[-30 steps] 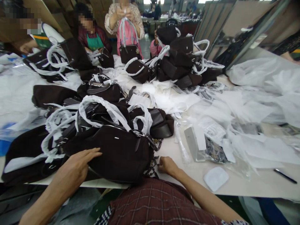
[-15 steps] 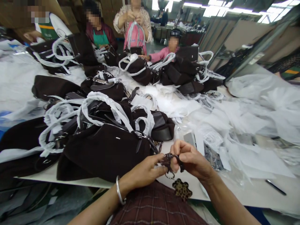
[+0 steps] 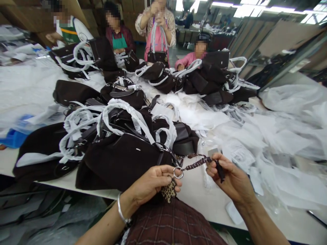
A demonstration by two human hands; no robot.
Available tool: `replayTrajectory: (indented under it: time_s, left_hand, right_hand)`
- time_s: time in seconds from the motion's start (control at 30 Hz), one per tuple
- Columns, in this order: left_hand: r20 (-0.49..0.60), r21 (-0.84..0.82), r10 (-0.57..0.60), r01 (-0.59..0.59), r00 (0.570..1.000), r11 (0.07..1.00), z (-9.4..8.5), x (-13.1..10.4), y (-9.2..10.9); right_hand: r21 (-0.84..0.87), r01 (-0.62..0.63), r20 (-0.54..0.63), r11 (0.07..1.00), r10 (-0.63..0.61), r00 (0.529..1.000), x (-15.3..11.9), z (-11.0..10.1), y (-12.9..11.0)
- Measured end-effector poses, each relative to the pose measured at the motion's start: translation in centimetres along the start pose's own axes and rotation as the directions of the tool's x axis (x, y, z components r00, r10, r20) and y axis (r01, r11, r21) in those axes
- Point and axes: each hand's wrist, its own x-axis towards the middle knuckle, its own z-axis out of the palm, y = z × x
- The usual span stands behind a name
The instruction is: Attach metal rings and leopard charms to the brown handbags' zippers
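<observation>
My left hand [image 3: 159, 178] is closed on a silver key ring [image 3: 178, 172], and a leopard-print charm [image 3: 169, 191] hangs under its fingers. From the ring a braided dark brown strap [image 3: 196, 164] stretches to the right. Its far end, with a dark tassel-like piece [image 3: 220, 171], is pinched in my right hand [image 3: 224, 170]. Just left of and behind my hands lies a dark brown bag [image 3: 117, 163] with a white-wrapped handle [image 3: 127, 112].
More dark bags [image 3: 204, 80] are piled across the table [image 3: 194, 204]. White wrapping sheets [image 3: 286, 136] cover its right side. A blue object [image 3: 15, 136] lies at the left, a pen [image 3: 316, 217] at the right. Several people are behind the far bags.
My hands have moved apart, and the strap is now stretched between them. My left hand has taken hold at the ring, and the charm now hangs by it. The view has shifted slightly left.
</observation>
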Motion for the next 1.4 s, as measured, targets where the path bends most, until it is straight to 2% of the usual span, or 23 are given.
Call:
replayTrajectory:
  time_s: [0.07, 0.13, 0.23, 0.3, 0.33, 0.43, 0.53, 0.63, 0.87, 1.03, 1.4]
  left_hand:
    - [-0.047, 0.015, 0.031, -0.03, 0.998, 0.999, -0.2, -0.1, 0.3]
    - [-0.08, 0.025, 0.05, -0.048, 0.996, 0.999, -0.2, -0.1, 0.5]
    - [-0.084, 0.032, 0.061, -0.059, 0.995, 0.998, -0.3, -0.1, 0.8]
    - [-0.072, 0.043, 0.06, -0.057, 0.996, 0.997, -0.3, -0.1, 0.7]
    - [-0.065, 0.047, 0.059, -0.056, 0.996, 0.997, -0.4, -0.2, 0.7]
    - [-0.038, 0.047, 0.052, -0.05, 0.998, 0.998, -0.5, -0.5, 0.4]
    - [-0.012, 0.034, 0.063, -0.063, 0.998, 0.997, -0.7, -0.9, 0.4]
    - [0.006, 0.018, 0.098, -0.098, 0.995, 0.995, -1.0, -1.4, 0.5]
    - [-0.138, 0.051, 0.144, -0.138, 0.98, 0.989, -1.9, -1.5, 0.5]
    - [-0.151, 0.081, 0.144, -0.133, 0.978, 0.988, -1.6, -1.4, 0.6]
    - [-0.193, 0.259, 0.182, -0.128, 0.964, 0.957, -1.6, -1.3, 1.0]
  right_hand:
    - [-0.091, -0.028, 0.012, 0.995, 0.029, 1.0, -0.1, -0.4, 0.4]
    - [-0.292, -0.05, 0.023, 0.955, 0.06, 0.998, -0.1, -0.7, 0.9]
    - [-0.665, 0.024, 0.067, 0.746, 0.028, 0.997, 0.4, -0.2, 1.6]
    - [-0.76, 0.13, 0.153, 0.636, -0.02, 0.988, 0.7, 0.8, 1.8]
    - [-0.748, 0.184, 0.205, 0.638, -0.042, 0.978, 0.8, 1.5, 1.9]
    - [-0.607, 0.25, 0.337, 0.754, -0.04, 0.941, 1.0, 4.3, 2.2]
    - [-0.505, 0.201, 0.421, 0.839, 0.036, 0.906, 1.0, 7.0, 2.7]
    - [-0.503, 0.132, 0.411, 0.854, 0.103, 0.906, 1.0, 8.4, 3.4]
    - [-0.393, 0.026, 0.441, 0.919, 0.164, 0.882, 1.0, 8.6, 4.2]
    - [-0.393, 0.026, 0.403, 0.919, 0.147, 0.903, 1.0, 8.8, 4.0]
    - [-0.376, -0.019, 0.383, 0.926, 0.174, 0.907, 0.7, 8.4, 3.9]
